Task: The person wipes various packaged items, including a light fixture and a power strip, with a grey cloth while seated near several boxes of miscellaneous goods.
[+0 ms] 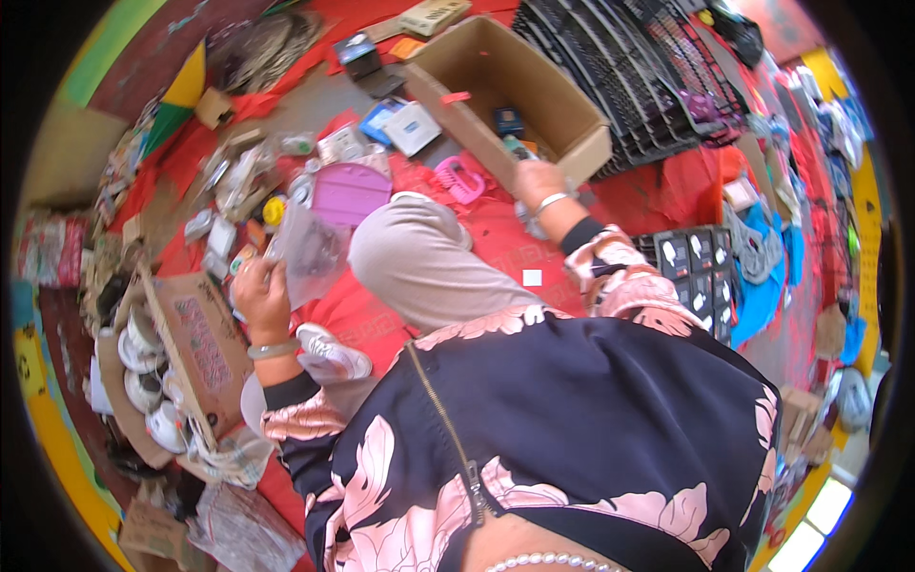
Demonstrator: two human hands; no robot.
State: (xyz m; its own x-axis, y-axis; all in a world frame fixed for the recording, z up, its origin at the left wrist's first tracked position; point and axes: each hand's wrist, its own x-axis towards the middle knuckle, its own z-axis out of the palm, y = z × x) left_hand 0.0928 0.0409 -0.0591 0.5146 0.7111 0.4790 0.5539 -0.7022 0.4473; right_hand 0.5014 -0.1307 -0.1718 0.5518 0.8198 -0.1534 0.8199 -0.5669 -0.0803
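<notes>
Head view: your left hand [259, 297] pinches the edge of a clear plastic bag [310, 250] held up over your bent knee; it looks light, limp and slippery, so grip near the top seam, not the sagging middle. Your right hand [539, 183] is closed on a small object at the rim of the open cardboard box [562, 114]; I can't tell what it is.

A purple lid [351, 193] and pink comb [459, 179] lie on red cloth [667, 186] — black wire racks [629, 76] beyond.
</notes>
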